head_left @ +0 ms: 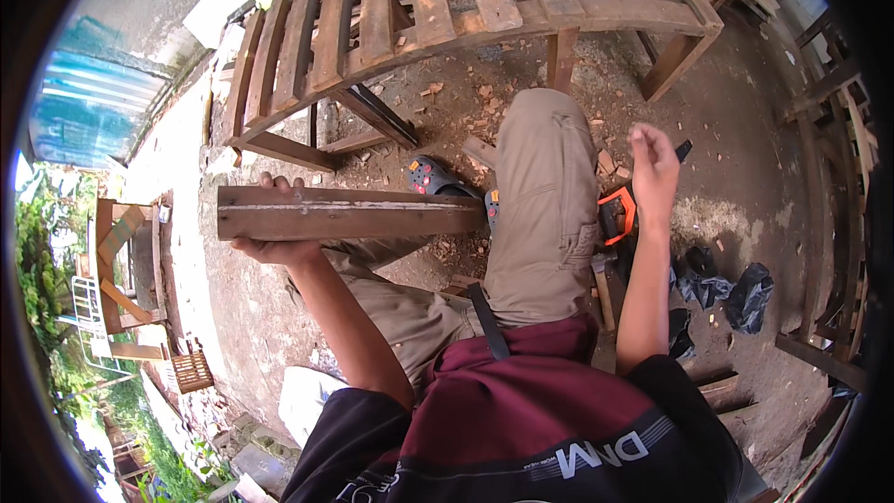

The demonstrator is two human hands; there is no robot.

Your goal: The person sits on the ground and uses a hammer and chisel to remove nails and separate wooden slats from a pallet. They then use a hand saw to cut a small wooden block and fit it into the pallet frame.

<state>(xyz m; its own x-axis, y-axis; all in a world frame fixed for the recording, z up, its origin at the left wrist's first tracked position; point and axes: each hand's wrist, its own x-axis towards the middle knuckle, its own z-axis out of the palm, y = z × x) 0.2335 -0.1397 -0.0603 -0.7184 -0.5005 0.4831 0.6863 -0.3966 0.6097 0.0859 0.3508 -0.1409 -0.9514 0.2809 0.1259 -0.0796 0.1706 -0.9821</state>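
My left hand (275, 247) grips a brown wooden beam (382, 216) near its left end, thumb and fingers on opposite edges. The beam lies level across my left leg, its right end close to my right shin. A pale, rough line runs along its upper face. My right hand (656, 166) is raised beside my right knee, fingers curled in, with nothing visible in them. Just left of that wrist is an orange tool handle (616, 216), apparently a saw's, partly hidden by my leg. A dark object (684, 150) shows behind the right hand.
A slatted wooden bench frame (419, 47) stands in front of me. Wood chips (484, 93) litter the floor around its legs. Black plastic bags (748, 298) lie at the right, and wooden racks (833, 224) line the right edge. A wicker basket (191, 370) is at the left.
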